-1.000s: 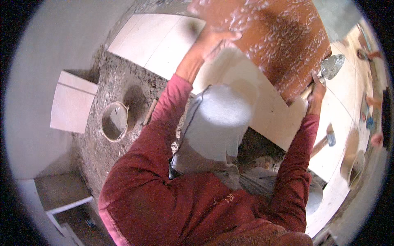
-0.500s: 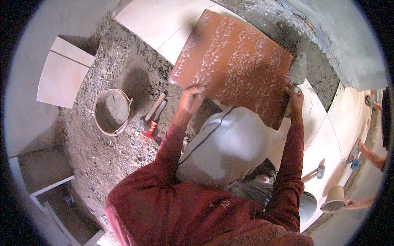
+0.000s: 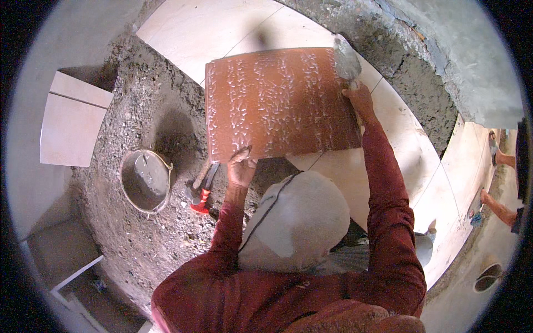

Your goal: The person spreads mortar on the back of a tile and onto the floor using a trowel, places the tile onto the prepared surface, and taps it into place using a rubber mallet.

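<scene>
A large square tile (image 3: 283, 105) is held up in front of me, its reddish-brown back streaked with white marks turned toward me. My left hand (image 3: 242, 167) grips its near edge, thumb and fingers on either side. At the tile's right edge is my right hand (image 3: 360, 97), closed on it with a trowel (image 3: 347, 58) also in that hand. The trowel's grey, mortar-smeared blade points away past the tile's far right corner. Below the left hand, partly covered by the tile, lie a hammer (image 3: 198, 178) and a red-handled tool (image 3: 202, 201).
To the left, a bucket of wet mortar (image 3: 145, 180) stands on rough, gravelly ground. Cut tile pieces (image 3: 72, 129) lean at the left wall. Laid cream tiles (image 3: 405, 133) border a strip of grey mortar (image 3: 425, 94) along the right wall. Another person's arm (image 3: 498, 208) shows at far right.
The tile has swung leftward and levelled out, its far edge coming nearer. My left hand has moved down, my right hand up and left with the trowel. At far right, a person's hand and bucket have shifted.
</scene>
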`<state>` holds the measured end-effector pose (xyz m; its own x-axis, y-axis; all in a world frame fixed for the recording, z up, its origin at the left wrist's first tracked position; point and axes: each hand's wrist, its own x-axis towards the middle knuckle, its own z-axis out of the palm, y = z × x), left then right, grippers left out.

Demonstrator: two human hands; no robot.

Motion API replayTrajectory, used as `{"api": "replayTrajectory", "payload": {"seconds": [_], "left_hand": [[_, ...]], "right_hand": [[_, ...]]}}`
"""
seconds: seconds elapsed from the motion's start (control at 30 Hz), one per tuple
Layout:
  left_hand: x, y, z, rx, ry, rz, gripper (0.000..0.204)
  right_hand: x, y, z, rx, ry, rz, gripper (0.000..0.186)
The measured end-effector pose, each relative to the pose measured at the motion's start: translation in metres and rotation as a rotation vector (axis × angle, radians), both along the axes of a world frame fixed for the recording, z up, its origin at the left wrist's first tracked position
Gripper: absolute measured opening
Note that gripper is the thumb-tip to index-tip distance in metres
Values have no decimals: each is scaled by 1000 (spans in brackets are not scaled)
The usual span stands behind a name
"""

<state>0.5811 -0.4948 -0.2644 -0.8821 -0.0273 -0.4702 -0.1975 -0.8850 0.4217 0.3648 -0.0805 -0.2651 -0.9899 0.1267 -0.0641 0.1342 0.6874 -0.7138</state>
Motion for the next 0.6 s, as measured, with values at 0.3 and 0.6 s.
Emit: {"api": "replayTrajectory", "payload": {"seconds": [0.3,0.6], "left_hand": [[5,-14,-16,-3,5,18,35],[3,6,-3,-132,-30,-14,39]], "right_hand": [[-50,-65,37,92,-94,-24,62],[-27,-85,71,-469,163,100,50]]}}
